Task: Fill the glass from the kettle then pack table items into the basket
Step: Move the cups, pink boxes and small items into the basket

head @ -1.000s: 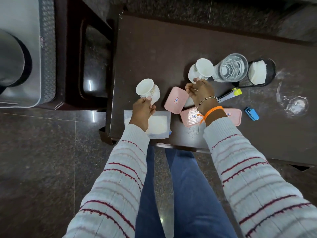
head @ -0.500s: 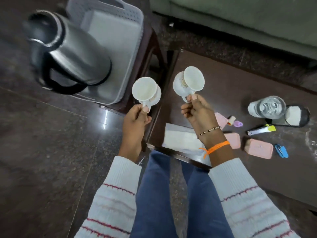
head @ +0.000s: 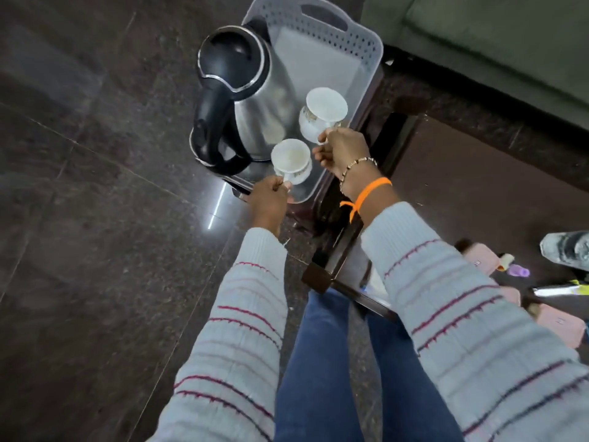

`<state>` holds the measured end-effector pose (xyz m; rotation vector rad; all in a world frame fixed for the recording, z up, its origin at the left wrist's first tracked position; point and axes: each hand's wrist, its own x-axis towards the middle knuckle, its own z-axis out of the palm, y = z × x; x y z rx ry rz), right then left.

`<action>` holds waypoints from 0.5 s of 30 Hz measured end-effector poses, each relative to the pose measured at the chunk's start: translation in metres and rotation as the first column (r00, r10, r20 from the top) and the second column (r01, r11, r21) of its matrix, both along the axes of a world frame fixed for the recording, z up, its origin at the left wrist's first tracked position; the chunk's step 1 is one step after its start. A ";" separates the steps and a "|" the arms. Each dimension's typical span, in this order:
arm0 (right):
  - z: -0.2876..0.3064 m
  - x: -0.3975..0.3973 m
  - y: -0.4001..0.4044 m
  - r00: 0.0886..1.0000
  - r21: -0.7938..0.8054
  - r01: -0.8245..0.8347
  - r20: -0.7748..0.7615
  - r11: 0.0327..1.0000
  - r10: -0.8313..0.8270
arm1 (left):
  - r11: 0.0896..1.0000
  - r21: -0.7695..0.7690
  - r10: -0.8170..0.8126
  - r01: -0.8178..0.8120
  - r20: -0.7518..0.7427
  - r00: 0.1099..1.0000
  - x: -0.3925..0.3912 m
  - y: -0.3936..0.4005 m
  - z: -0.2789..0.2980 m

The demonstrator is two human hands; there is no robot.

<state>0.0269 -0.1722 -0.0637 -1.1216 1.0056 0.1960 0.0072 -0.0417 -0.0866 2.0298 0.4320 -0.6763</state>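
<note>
A steel kettle (head: 255,100) with a black lid and handle stands in the near left part of the grey perforated basket (head: 366,46). My left hand (head: 269,199) grips the handle of a white cup (head: 291,161) just over the basket's near end, beside the kettle. My right hand (head: 342,149) holds a second white cup (head: 322,114) by its handle, tilted, inside the basket above its floor. The filled glass (head: 570,248) shows at the right edge on the dark table (head: 462,186).
The basket rests on a dark wooden stool left of the table. Pink lidded boxes (head: 481,258), a small purple item (head: 518,270) and a yellow-tipped marker (head: 561,290) lie on the table at the right. A green sofa (head: 494,36) fills the top right. The floor is dark polished tile.
Both hands have carried the two cups from the table leftward to the basket. The view has swung left with them.
</note>
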 end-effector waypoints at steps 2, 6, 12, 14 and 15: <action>-0.010 0.016 0.003 0.999 -0.039 -0.004 -0.039 0.999 0.003 | 0.999 0.045 0.000 0.002 -0.030 1.000 0.005 0.000 -0.006; -0.029 0.024 0.007 0.992 -0.136 -0.010 -0.129 0.991 -0.008 | 0.987 0.140 -0.070 0.079 -0.069 0.995 0.011 0.002 -0.011; -0.047 0.027 0.006 0.961 -0.320 -0.222 -0.233 0.921 0.150 | 0.913 0.342 -0.204 0.220 -0.082 0.975 0.016 0.002 -0.009; -0.051 0.030 0.003 0.921 -0.386 -0.357 -0.299 0.850 0.251 | 0.870 0.412 -0.260 0.271 -0.084 0.962 0.019 0.000 -0.008; -0.051 0.030 0.002 0.888 -0.403 -0.431 -0.348 0.808 0.300 | 0.851 0.442 -0.272 0.284 -0.091 0.958 0.020 -0.002 -0.007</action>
